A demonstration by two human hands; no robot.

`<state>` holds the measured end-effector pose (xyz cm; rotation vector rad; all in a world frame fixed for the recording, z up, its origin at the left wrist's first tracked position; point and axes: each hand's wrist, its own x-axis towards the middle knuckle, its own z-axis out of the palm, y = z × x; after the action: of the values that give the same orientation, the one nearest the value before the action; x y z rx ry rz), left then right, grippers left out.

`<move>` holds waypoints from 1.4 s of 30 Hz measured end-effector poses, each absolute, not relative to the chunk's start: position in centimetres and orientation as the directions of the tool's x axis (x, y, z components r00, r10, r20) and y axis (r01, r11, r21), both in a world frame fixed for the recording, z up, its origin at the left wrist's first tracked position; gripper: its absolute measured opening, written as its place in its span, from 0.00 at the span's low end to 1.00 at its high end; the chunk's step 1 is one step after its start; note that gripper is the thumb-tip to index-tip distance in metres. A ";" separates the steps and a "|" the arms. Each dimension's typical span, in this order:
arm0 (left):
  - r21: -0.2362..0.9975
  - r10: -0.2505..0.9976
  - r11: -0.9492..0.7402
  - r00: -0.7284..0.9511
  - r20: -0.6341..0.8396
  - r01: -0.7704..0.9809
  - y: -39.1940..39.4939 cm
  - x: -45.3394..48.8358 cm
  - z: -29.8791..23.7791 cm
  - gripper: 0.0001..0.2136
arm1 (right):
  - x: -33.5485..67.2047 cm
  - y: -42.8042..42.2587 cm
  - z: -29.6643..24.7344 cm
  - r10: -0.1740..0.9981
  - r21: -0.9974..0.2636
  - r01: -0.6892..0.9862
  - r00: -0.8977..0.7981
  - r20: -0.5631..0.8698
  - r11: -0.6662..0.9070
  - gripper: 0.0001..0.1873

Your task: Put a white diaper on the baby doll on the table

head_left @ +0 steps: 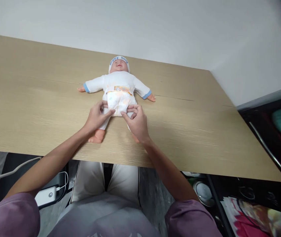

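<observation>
A baby doll in a white outfit with blue cuffs and a white printed cap lies on its back on the wooden table, arms spread, feet toward me. Around its hips sits a white diaper with an orange patterned waistband. My left hand pinches the diaper's edge at the doll's leg on the left side. On the other side, my right hand grips the matching edge between thumb and fingers. The doll's leg on the right is partly hidden behind my right hand.
A white wall stands behind the table. At the right is a black piece of furniture. Below the front edge, a white power bank with a cable rests at left; a lidded container and colourful packages lie at lower right.
</observation>
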<state>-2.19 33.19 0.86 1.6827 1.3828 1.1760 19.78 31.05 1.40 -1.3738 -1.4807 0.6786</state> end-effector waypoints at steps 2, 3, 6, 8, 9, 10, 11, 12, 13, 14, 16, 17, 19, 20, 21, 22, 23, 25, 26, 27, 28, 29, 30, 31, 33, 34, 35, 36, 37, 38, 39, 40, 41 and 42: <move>0.871 0.969 -0.246 0.105 0.223 0.425 33.0 -2.4 1.3 0.15 | 20.0 31.0 1.8 0.964 -0.898 0.403 0.117 0.240 0.175 0.28; 0.866 0.966 -0.257 0.137 0.218 0.428 33.0 -2.4 1.5 0.14 | 20.1 31.0 2.0 0.969 -0.903 0.398 0.113 0.221 0.159 0.29; 0.893 0.963 -0.251 0.188 0.192 0.374 33.1 -2.4 1.9 0.15 | 20.3 31.0 2.5 0.979 -0.907 0.399 0.093 0.181 0.130 0.30; 0.934 0.972 -0.195 0.189 0.142 0.299 33.1 -2.4 2.2 0.16 | 20.4 30.9 2.7 0.979 -0.891 0.433 0.074 0.188 0.139 0.30; 0.956 0.976 -0.151 0.191 0.103 0.253 33.1 -2.4 2.4 0.18 | 20.4 30.9 2.8 0.978 -0.877 0.457 0.060 0.198 0.150 0.30; 0.973 0.980 -0.102 0.190 0.063 0.205 33.1 -2.5 2.6 0.19 | 20.5 30.9 2.8 0.978 -0.862 0.480 0.044 0.206 0.160 0.30; 0.986 0.981 -0.055 0.190 0.024 0.159 33.1 -2.5 2.8 0.20 | 20.5 30.8 2.8 0.977 -0.852 0.497 0.030 0.209 0.167 0.30; 0.993 0.981 -0.011 0.194 -0.012 0.118 33.1 -2.6 3.0 0.21 | 20.5 30.8 2.8 0.978 -0.847 0.505 0.022 0.208 0.169 0.30; 0.996 0.979 0.025 0.200 -0.041 0.083 33.1 -2.7 3.2 0.21 | 20.6 30.8 2.8 0.979 -0.848 0.503 0.018 0.202 0.166 0.30; 0.997 0.976 0.049 0.208 -0.060 0.056 33.2 -2.8 3.4 0.21 | 20.6 30.8 2.7 0.981 -0.855 0.494 0.018 0.193 0.159 0.30; 0.997 0.971 0.062 0.231 -0.068 0.033 33.4 -3.1 3.5 0.21 | 20.6 31.0 2.4 0.983 -0.870 0.471 0.028 0.179 0.145 0.29; 0.998 0.968 0.056 0.243 -0.064 0.039 33.6 -3.2 3.6 0.21 | 20.6 31.1 2.3 0.980 -0.870 0.470 0.045 0.191 0.148 0.28; 0.996 0.964 0.034 0.262 -0.053 0.078 33.8 -3.4 3.8 0.21 | 20.6 31.4 1.8 0.959 -0.851 0.495 0.107 0.262 0.177 0.26; 0.995 0.961 0.027 0.270 -0.054 0.100 33.8 -3.5 3.9 0.22 | 20.6 31.5 1.6 0.943 -0.836 0.512 0.137 0.304 0.196 0.25; 0.993 0.958 0.026 0.280 -0.058 0.117 33.8 -3.7 4.1 0.22 | 20.8 31.5 1.4 0.929 -0.824 0.524 0.152 0.337 0.213 0.24; 0.991 0.955 0.030 0.290 -0.066 0.128 33.8 -3.9 4.3 0.22 | 21.1 31.5 1.3 0.924 -0.816 0.531 0.146 0.354 0.229 0.23; 0.991 0.950 0.036 0.304 -0.075 0.131 33.7 -4.2 4.6 0.22 | 21.5 31.5 1.3 0.927 -0.811 0.533 0.119 0.355 0.242 0.21; 0.991 0.938 0.044 0.336 -0.086 0.129 33.6 -5.2 5.0 0.22 | 22.9 31.3 1.5 0.941 -0.797 0.541 0.028 0.337 0.269 0.19; 0.990 0.934 0.042 0.346 -0.087 0.136 33.5 -5.8 5.2 0.22 | 23.8 31.2 1.7 0.944 -0.782 0.556 -0.011 0.331 0.281 0.19; 0.987 0.935 0.033 0.344 -0.087 0.160 33.6 -6.5 5.2 0.22 | 24.9 31.3 1.9 0.943 -0.763 0.579 -0.030 0.332 0.288 0.19; 0.979 0.942 0.013 0.326 -0.080 0.201 33.8 -7.2 5.2 0.22 | 26.0 31.7 2.1 0.939 -0.744 0.602 -0.026 0.344 0.289 0.20; 0.965 0.954 -0.021 0.293 -0.058 0.260 34.2 -7.9 5.1 0.22 | 27.1 32.3 2.3 0.931 -0.726 0.625 -0.004 0.366 0.288 0.21; 0.941 0.969 -0.073 0.246 -0.011 0.330 34.9 -8.4 4.8 0.21 | 28.2 33.3 2.3 0.917 -0.706 0.647 0.026 0.397 0.288 0.23; 0.902 0.979 -0.140 0.192 0.065 0.408 35.9 -8.8 4.5 0.21 | 29.1 34.6 2.3 0.899 -0.683 0.670 0.053 0.435 0.291 0.24; 0.777 0.957 -0.275 0.089 0.274 0.566 38.5 -9.2 3.8 0.20 | 30.2 38.2 1.7 0.865 -0.611 0.726 0.047 0.500 0.314 0.28; 0.703 0.928 -0.313 0.049 0.369 0.639 40.0 -9.2 3.5 0.20 | 30.4 40.2 1.3 0.854 -0.559 0.764 0.019 0.520 0.323 0.30; 0.633 0.902 -0.321 0.024 0.432 0.705 41.7 -9.0 3.2 0.22 | 30.3 42.2 0.8 0.850 -0.508 0.796 -0.016 0.527 0.330 0.32; 0.575 0.892 -0.304 0.014 0.453 0.760 43.3 -8.8 3.0 0.25 | 30.0 44.2 0.3 0.853 -0.464 0.819 -0.056 0.520 0.337 0.33; 0.530 0.902 -0.272 0.021 0.431 0.803 44.9 -8.7 3.0 0.28 | 29.6 45.9 -0.1 0.861 -0.425 0.838 -0.100 0.498 0.343 0.34; 0.499 0.926 -0.238 0.039 0.376 0.833 46.4 -8.6 3.0 0.31 | 29.1 47.5 -0.5 0.870 -0.389 0.853 -0.141 0.472 0.349 0.34; 0.481 0.951 -0.211 0.065 0.302 0.851 47.6 -8.6 3.1 0.33 | 28.6 48.8 -0.9 0.875 -0.358 0.862 -0.177 0.450 0.358 0.33; 0.475 0.970 -0.191 0.092 0.225 0.859 48.7 -8.6 3.4 0.34 | 28.1 49.8 -1.1 0.878 -0.334 0.868 -0.205 0.433 0.367 0.32; 0.478 0.981 -0.175 0.112 0.157 0.861 49.5 -8.7 3.7 0.35 | 27.7 50.5 -1.3 0.878 -0.317 0.871 -0.223 0.424 0.375 0.31; 0.487 0.986 -0.161 0.123 0.109 0.859 50.0 -8.9 4.1 0.36 | 27.4 50.9 -1.4 0.875 -0.308 0.872 -0.231 0.425 0.380 0.30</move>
<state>-8.86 50.02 4.07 2.1016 1.8027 0.5930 27.42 50.95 -1.38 -1.4984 -2.1119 0.0076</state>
